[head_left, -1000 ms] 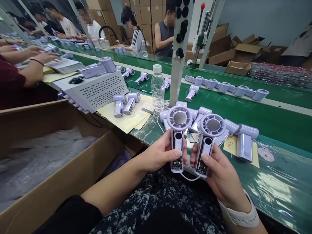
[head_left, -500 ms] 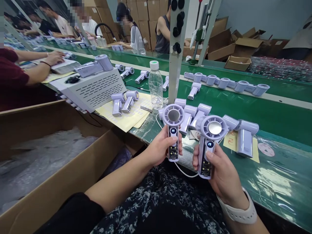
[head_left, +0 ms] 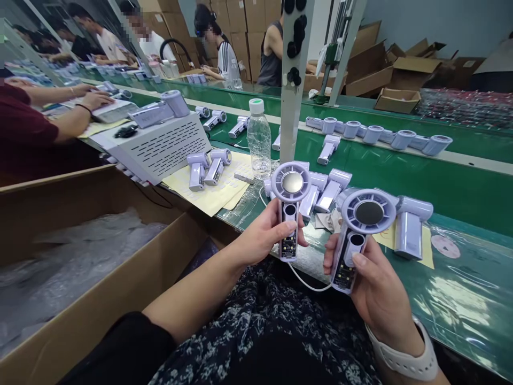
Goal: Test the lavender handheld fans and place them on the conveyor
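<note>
My left hand [head_left: 266,232] is closed around the handle of a lilac handheld fan [head_left: 289,243], its thumb on the front near the button. A second lilac handheld fan [head_left: 345,270] is gripped in my right hand [head_left: 379,280], the thumb resting beside its button. Both fans stand upright with round heads facing me, circuit boards bare in the handles and display windows dark. A white cable [head_left: 306,283] curves below them. Behind the fans lie several more lilac fans [head_left: 332,190], and one fan [head_left: 409,232] sits on yellow paper at the right.
A plastic bottle [head_left: 259,141] stands by a metal post [head_left: 292,101]. Left are a vented grey box [head_left: 172,147], two fans on yellow sheets [head_left: 204,200] and a cardboard box [head_left: 116,283] holding clear plastic. More fans line the green conveyor [head_left: 476,187]; co-workers sit beyond.
Both displays showed lit digits before and are dark now. The two fans have shifted slightly right, and the right one's head is turned a little. The view has shifted slightly too.
</note>
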Motion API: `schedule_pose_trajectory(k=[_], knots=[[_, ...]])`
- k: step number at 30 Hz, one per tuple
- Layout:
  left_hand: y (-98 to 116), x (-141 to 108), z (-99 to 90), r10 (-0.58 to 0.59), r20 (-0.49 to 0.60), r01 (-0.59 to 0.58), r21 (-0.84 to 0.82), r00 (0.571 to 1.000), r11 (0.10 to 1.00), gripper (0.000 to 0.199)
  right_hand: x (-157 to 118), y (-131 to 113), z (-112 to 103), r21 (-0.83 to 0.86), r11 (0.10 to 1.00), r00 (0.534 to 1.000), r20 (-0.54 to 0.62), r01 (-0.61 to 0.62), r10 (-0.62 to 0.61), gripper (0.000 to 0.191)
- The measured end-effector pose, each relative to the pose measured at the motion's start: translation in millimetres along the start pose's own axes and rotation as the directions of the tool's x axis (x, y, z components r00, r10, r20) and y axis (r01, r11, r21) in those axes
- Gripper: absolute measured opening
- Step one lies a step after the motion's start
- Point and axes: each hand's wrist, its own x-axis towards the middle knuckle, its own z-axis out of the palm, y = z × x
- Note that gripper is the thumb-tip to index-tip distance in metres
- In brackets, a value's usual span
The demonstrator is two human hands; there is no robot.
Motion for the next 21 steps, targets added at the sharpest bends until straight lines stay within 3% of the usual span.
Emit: schedule_pose_trajectory(k=[8, 13, 17, 21], knots=[[1, -1, 6.7, -0.014, -0.017, 0.013, -0.018, 1.0, 1.0, 0.042, -5, 0, -8, -0.035, 0.998, 0.997, 0.057, -0.055, 0.057, 0.021], [4, -5, 12.8, -0.057, -0.06, 0.058, 0.006, 0.997, 0.998, 0.05, -4, 1, -11, -0.061, 0.998, 0.999, -0.033, -0.034, 0.032, 0.019], [5, -3, 19.6, -0.126, -0.133, 0.137, 0.072, 0.983, 0.988, 0.058, -3, 2, -10, 0.091, 0.986, 0.99, 0.011, -0.14, 0.14, 0.027], [3, -3, 27.2, -0.155, -0.11, 0.15, -0.052, 0.982, 0.987, 0.048, -4, 2, -7, 0.225, 0.954, 0.979, -0.004, -0.198, 0.204, 0.044]])
